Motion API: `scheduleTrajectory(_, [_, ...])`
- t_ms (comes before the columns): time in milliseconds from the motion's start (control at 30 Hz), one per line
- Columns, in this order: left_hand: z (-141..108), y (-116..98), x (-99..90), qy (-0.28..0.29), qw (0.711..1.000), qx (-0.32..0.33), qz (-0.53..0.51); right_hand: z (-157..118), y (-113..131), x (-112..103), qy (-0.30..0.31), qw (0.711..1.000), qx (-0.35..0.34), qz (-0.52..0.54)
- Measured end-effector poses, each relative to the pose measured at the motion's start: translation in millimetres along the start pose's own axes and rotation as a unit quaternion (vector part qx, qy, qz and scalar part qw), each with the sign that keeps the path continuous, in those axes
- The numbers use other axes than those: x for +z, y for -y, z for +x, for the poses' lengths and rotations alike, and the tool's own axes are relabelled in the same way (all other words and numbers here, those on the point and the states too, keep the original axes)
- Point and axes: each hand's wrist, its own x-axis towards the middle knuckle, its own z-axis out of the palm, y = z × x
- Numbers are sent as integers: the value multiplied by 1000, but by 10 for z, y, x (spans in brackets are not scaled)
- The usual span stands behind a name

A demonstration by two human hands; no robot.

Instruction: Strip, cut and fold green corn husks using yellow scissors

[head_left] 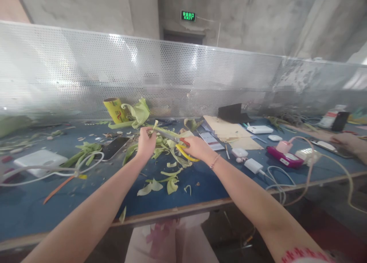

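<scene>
In the head view, my left hand (146, 142) pinches a pale green leaf stalk (155, 126) that pokes up past the fingertips. My right hand (199, 149) is wrapped around scissors (187, 153) with yellow and orange handles. Their metal blades point left toward my left hand; whether they touch the stalk I cannot tell. Under and around both hands lie cut green leaf pieces, with more leaf scraps (172, 185) nearer me on the blue tabletop (200, 184). A large curled leaf (140, 113) stands behind my left hand, beside a yellow cylinder (116, 109).
A dark phone (115, 147) and a white box (40, 161) with cables lie left. Rightward are cardboard (226, 129), a white charger (254, 166), a magenta power strip (285, 157) and another person's hand (348, 142). A perforated metal screen (177, 72) rises behind the table.
</scene>
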Motion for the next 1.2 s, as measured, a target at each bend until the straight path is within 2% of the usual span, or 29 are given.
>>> scheduleTrajectory(233, [5, -15, -10, 1, 1000, -4, 22, 3, 5, -6, 1, 1000, 4, -11])
scheduleTrajectory(767, [29, 6, 5, -6, 1000, 5, -3, 2, 65, -27, 10, 999, 32, -23])
scheduleTrajectory(1000, [24, -10, 5, -2, 1000, 6, 5, 13, 48, -2, 8, 1000, 19, -15])
scheduleTrajectory(1200, [63, 73, 32, -1, 998, -3, -56, 13, 55, 33, 16, 999, 29, 14])
